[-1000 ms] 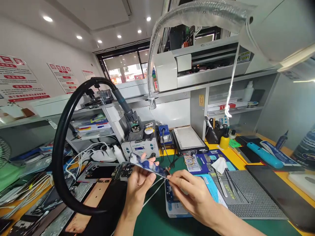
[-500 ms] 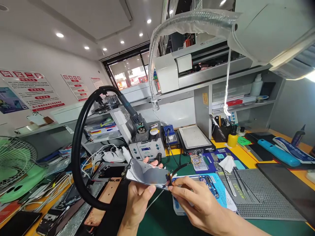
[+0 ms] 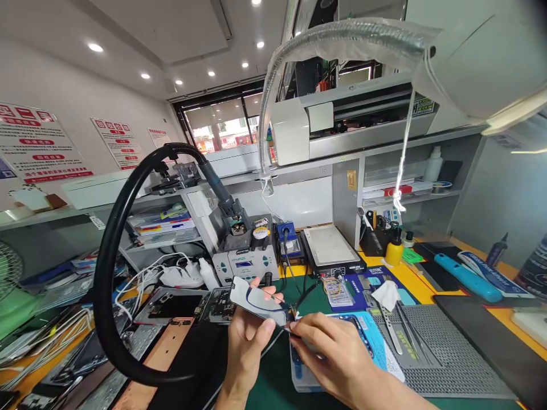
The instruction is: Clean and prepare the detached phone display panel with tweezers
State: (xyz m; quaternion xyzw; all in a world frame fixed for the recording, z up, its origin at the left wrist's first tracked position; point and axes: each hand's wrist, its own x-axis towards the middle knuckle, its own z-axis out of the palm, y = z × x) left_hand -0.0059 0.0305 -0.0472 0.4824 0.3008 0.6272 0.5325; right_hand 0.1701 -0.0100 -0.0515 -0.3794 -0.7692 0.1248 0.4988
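In my left hand (image 3: 245, 344) I hold a thin, glossy phone screen (image 3: 256, 300), tilted, its surface reflecting light. The fingers support it from behind and the thumb presses on its near edge. My right hand (image 3: 342, 350) pinches the right end of the screen, where a small dark and orange strip shows, possibly a flex cable; the fingertips hide most of it. Beneath the right hand lies a blue-and-white plastic case (image 3: 384, 356) on the green mat (image 3: 273, 373). Just behind the left hand is an opened phone with exposed inner parts (image 3: 220, 304).
A thick black hose (image 3: 102, 285) arches close on the left, by a rework station (image 3: 245, 263). A heating plate (image 3: 331, 250) stands behind. To the right, tweezers (image 3: 391, 330) lie on a grey ridged mat (image 3: 465, 347). A copper-coloured phone housing (image 3: 160, 356) lies left. A lamp arm (image 3: 342, 34) hangs overhead.
The phone screen has turned in my hands and now shows more edge-on. My view has shifted slightly, uncovering the opened phone behind the left hand. Both hands keep their hold.
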